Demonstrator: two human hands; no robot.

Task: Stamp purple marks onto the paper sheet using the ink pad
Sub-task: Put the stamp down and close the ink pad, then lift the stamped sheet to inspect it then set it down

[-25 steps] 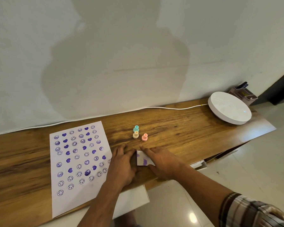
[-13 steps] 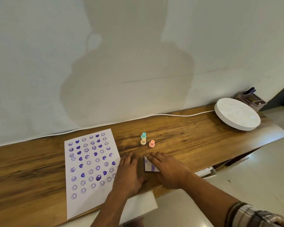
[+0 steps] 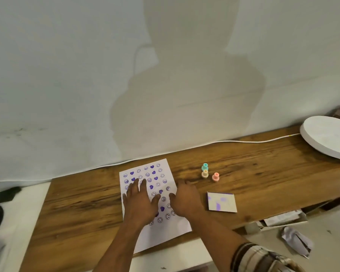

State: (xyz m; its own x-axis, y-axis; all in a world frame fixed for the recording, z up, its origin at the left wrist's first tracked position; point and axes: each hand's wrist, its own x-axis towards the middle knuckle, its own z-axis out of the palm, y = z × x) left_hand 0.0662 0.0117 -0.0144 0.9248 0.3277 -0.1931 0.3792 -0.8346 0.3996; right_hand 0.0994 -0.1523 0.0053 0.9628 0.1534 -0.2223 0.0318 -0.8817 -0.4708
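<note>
A person's left hand (image 3: 139, 201) lies flat, fingers spread and holding nothing, on a paper sheet (image 3: 155, 203) already crowded with purple smiley and heart marks; the right hand (image 3: 185, 200), also apart and empty, rests at the sheet's right edge, overlapping it. The sheet's near corner overhangs the front of the wooden counter (image 3: 77, 209). Just right of the hands sits the square ink pad (image 3: 221, 202), apparently closed, its pale cover smudged purple. Beyond it stand three small stamps, teal (image 3: 205, 166), cream (image 3: 205, 174) and pink (image 3: 215, 176), untouched. The step in hand looks like steadying or squaring the sheet; done well, that means even palm pressure, sliding it fully onto the counter without smearing fresh ink, before reaching for a stamp.
</note>
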